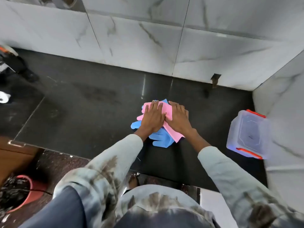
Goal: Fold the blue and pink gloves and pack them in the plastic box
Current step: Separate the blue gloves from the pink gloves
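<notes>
Right now we are pressing both palms flat on the stacked gloves on the dark countertop (82, 99). Our left hand (152, 118) is lying spread, fingers extended, on the pink glove (167, 112); our right hand (179, 118) is lying just beside it, also flat and open, thumb side touching the left hand. Neither hand is gripping anything; both are only bearing down.

Under the pink glove, the blue glove (162, 139) is showing on the wrist side of both hands, its fingers sticking out toward us, with another blue tip peeking past our left fingertips. A few pink fingers are poking out to the left of our left hand.

We are judging these gloves to be soft, light and rubbery, probably silicone: limp enough to fold, yet springy enough to reopen when pressure lifts. The surface is likely grippy rather than slick, so sliding them on the counter may drag. We are thinking the best hold is to pinch the whole folded bundle through both layers at the folded edge, thumb beneath and fingers above, keeping it squeezed.

The plastic box (246, 135) is standing well to the right of our right hand, lid off or open, red clips at both ends, apparently empty.
</notes>
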`<state>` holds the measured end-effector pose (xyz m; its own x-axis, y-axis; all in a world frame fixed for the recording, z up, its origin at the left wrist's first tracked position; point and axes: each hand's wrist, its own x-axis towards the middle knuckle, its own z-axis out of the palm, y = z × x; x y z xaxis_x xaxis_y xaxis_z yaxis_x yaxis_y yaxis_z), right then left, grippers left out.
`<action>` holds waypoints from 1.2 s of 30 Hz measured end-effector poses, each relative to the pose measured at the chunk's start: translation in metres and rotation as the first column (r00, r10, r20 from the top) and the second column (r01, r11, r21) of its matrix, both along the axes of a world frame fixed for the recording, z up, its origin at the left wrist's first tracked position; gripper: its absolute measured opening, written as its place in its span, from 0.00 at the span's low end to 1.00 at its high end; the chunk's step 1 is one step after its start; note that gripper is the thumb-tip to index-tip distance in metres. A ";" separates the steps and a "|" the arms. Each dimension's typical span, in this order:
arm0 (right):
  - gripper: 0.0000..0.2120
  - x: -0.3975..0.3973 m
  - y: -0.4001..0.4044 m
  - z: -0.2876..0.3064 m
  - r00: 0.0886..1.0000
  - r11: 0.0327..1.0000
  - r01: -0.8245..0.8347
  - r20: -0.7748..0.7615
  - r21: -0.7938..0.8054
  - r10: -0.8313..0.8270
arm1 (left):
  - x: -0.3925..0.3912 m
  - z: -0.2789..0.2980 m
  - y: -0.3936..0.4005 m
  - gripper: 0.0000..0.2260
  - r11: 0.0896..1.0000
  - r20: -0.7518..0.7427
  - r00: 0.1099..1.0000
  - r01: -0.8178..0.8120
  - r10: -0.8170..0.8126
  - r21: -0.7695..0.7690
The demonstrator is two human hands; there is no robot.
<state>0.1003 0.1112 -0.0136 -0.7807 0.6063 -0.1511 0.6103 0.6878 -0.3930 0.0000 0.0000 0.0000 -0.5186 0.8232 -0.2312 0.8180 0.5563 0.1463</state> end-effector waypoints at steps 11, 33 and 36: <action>0.34 0.012 -0.008 -0.012 0.990 0.993 -0.106 0.089 -0.051 0.110 | -0.020 0.001 -0.019 0.21 0.993 0.078 0.997 -0.033 0.025 0.116; 0.09 0.012 0.011 0.042 0.843 0.840 0.215 -0.339 -0.499 -0.417 | -0.037 0.015 -0.029 0.38 0.923 0.407 0.874 -0.351 0.264 0.154; 0.11 0.017 -0.001 0.047 0.897 0.833 0.223 -0.227 -0.507 -0.379 | -0.039 0.017 -0.019 0.25 0.901 0.452 0.827 -0.421 0.334 0.105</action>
<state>0.1174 0.1106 0.0337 -0.6227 0.7396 -0.2556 0.5514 0.1830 -0.8139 -0.0390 -0.0194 0.0174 -0.6893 0.6327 -0.3530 0.3879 0.7338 0.5578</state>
